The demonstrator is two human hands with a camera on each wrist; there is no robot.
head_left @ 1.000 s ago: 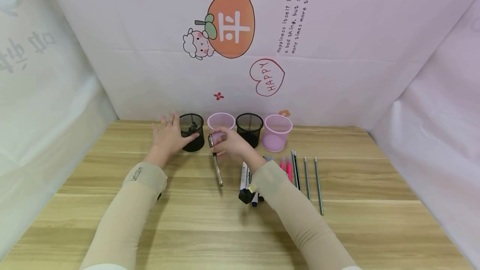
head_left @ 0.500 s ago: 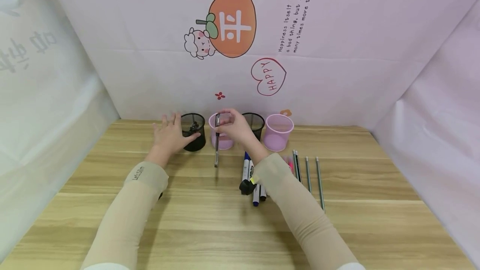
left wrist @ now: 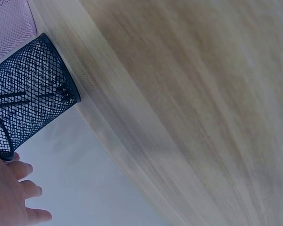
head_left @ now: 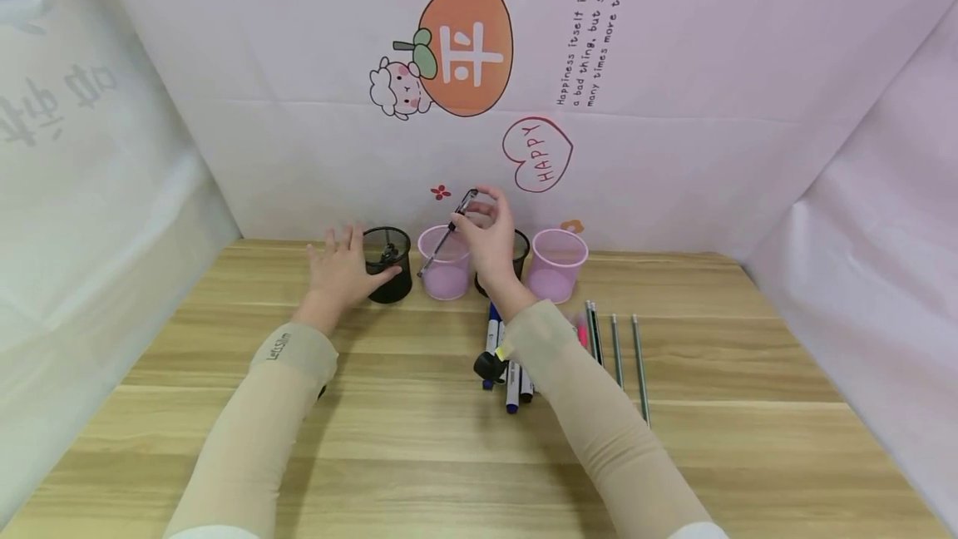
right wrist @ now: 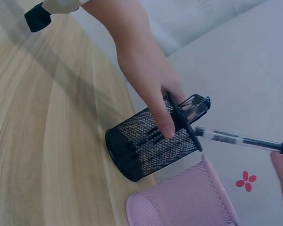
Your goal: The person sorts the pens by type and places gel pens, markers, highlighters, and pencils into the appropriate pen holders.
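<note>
My left hand (head_left: 338,273) rests at the left side of a black mesh pen cup (head_left: 392,289), fingers spread and thumb lying straight along its front. In the right wrist view, clear-bodied pens (right wrist: 195,109) stand in that cup, their ends above the rim. My right hand (head_left: 490,239) pinches a slim clear pen with a black grip (head_left: 440,249), raised and slanting down to the left in front of the pink mesh cup (head_left: 446,283). Seen from the right wrist, the pen's far end overlaps the black cup's rim.
Right of these stand another black mesh cup (head_left: 521,254), partly behind my right hand, and a second pink cup (head_left: 552,283). Blue and black markers (head_left: 512,385), pink pens (head_left: 581,334) and several grey-green pencils (head_left: 640,364) lie in front, partly under my right forearm. A printed cloth wall rises behind.
My right hand has lifted the pen up and back from low over the table, and tilted it from near upright to slanting left. My left hand stays at the black cup.
</note>
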